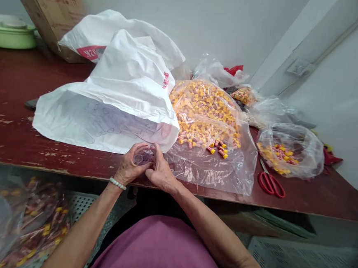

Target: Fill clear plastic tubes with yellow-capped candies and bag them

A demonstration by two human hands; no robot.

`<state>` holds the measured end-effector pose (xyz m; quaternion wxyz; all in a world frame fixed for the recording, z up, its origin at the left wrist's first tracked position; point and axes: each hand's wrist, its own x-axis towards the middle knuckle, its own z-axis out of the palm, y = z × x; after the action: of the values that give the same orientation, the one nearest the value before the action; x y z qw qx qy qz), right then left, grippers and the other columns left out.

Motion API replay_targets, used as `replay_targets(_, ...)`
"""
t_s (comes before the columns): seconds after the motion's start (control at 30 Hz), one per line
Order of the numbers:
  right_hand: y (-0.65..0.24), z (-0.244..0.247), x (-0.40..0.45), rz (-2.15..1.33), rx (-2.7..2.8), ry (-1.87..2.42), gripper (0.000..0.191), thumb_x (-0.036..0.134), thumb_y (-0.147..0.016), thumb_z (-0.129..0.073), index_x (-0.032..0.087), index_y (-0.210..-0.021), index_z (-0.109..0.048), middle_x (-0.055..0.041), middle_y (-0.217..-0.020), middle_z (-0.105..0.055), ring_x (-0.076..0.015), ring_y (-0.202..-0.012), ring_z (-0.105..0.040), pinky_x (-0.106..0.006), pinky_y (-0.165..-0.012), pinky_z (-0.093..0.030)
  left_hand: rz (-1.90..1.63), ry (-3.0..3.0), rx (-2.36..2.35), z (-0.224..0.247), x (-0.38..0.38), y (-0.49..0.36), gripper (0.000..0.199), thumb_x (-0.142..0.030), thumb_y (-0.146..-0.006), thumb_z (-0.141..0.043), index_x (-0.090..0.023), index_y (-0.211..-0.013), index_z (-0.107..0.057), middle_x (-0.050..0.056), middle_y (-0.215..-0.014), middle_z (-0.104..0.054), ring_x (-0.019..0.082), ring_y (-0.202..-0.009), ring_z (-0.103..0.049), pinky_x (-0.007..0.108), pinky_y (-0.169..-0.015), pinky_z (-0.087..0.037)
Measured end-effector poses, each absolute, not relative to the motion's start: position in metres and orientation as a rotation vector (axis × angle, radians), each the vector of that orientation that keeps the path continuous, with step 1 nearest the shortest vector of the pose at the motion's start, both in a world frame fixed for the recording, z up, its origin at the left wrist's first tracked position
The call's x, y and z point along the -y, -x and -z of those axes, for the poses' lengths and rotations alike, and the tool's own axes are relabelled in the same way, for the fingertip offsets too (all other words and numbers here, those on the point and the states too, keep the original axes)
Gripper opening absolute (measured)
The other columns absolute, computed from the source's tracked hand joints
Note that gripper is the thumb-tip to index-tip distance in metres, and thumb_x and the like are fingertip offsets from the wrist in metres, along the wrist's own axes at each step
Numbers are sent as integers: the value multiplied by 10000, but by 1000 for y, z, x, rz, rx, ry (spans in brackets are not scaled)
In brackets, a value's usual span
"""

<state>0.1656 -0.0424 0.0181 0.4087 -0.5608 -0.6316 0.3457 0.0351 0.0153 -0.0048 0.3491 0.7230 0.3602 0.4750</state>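
Near the table's front edge, my left hand is curled around clear, round-rimmed plastic pieces; their exact kind and number are hard to make out. My right hand pinches at their right side, thumb and fingers closed against them. Just beyond both hands lies a white woven sack, its mouth facing me, with many clear round-edged plastic pieces inside. To the right, a clear bag is spread out, full of small yellow-topped, red-and-white pieces; several lie loose at its opening.
Red-handled scissors lie at the right beside another clear bag of yellow and red pieces. A cardboard box and green basin stand back left. Below the table are filled bags and a white crate.
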Motion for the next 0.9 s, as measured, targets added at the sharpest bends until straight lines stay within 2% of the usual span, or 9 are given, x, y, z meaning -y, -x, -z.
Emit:
replay_targets(0.07,-164,-22,43,-929,1576,1437,953,111,-636,-522,187,-1464,-57,-138,-1373,-434,-227,-1083,-565,-370,-902,-464,-1247,-1842,-935,4,-16,-36,577,-274,-597,-750,-184,-1115,-510,103,-1136,-612,238,-1070,-604,364,-931,-494)
replay_targets(0.23,-162,-23,42,-976,1548,1518,959,145,-646,-552,150,-1463,-49,-158,-1292,-510,-246,-1067,-569,-401,-904,-453,-1201,-1794,-1001,3,-15,-36,548,-287,-587,-763,-186,-1073,-530,84,-1045,-649,228,-964,-652,334,-829,-540)
replay_targets(0.6,-172,-13,38,-885,1525,1366,805,118,-695,-535,231,-1427,-222,-84,-1314,-508,-174,-999,-604,-320,-870,-479,-1217,-1839,-1031,1,-15,-38,461,-247,-558,-748,-185,-964,-537,54,-954,-665,198,-849,-669,316,-785,-552)
replay_targets(0.77,-177,-22,37,-832,1622,1394,657,140,-759,-476,222,-1386,-300,-66,-1290,-528,-187,-1091,-564,-356,-945,-440,-1237,-1773,-966,0,-13,-40,584,-244,-570,-747,-182,-1100,-510,74,-1017,-650,207,-937,-651,303,-805,-544)
replay_targets(0.9,-177,-24,36,-810,1685,1387,582,177,-824,-439,252,-1382,-295,-54,-1286,-535,-182,-1126,-550,-364,-961,-428,-1241,-1728,-928,4,-14,-39,625,-219,-577,-743,-178,-1144,-481,88,-1001,-658,211,-917,-659,313,-809,-543)
